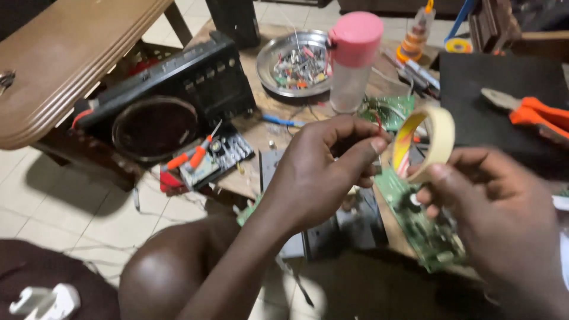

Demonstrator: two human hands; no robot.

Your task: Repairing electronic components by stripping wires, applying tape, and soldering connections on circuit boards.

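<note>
My right hand (pixel 504 219) pinches a roll of masking tape (pixel 428 142) upright by its near rim, just above the green circuit board (pixel 424 228). My left hand (pixel 323 172) has fingers closed narrowly near the roll's left side; on what, I cannot tell. The tape could slip from so shallow a pinch and knock the board's components.

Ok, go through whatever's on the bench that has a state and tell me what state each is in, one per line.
Left hand: fingers pinched on a small part, red wire at the fingertips.
Right hand: gripping the tape roll.
Tape roll: lifted, on edge.
Pink-capped bottle: upright, cap on.
Metal dish: holding small parts.
Orange-handled pliers: lying flat on a black mat.
Green circuit board: bare, under the hands.
</note>
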